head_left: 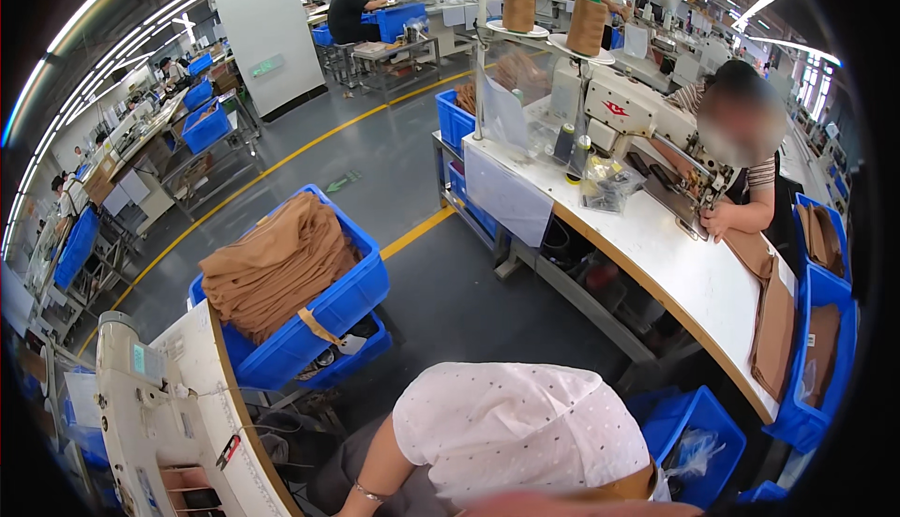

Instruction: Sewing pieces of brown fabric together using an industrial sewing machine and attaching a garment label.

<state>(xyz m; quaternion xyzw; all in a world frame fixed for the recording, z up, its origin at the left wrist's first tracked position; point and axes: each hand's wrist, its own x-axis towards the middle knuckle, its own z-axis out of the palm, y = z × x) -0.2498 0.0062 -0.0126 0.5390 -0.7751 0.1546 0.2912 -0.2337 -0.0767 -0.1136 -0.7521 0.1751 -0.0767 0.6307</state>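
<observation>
— At seven o'clock, what is seen of the hands?
— Only a bare forearm (380,465) with a bracelet is seen, issuing from a white dotted sleeve (516,423); the left hand and the right hand are cut off by the lower edge; their grip cannot be told.
— Where is the tan fabric (277,264) located?
— It is piled in a blue crate (347,306) at nine o'clock, near a white sewing machine (141,404) at eight o'clock; a co-worker's hand (717,222) is laid on a work table (656,254) at two o'clock.

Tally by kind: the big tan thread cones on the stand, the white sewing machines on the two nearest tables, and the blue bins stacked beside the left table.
Thread cones: 2
Sewing machines: 2
Stacked blue bins: 2
Total: 6
</observation>
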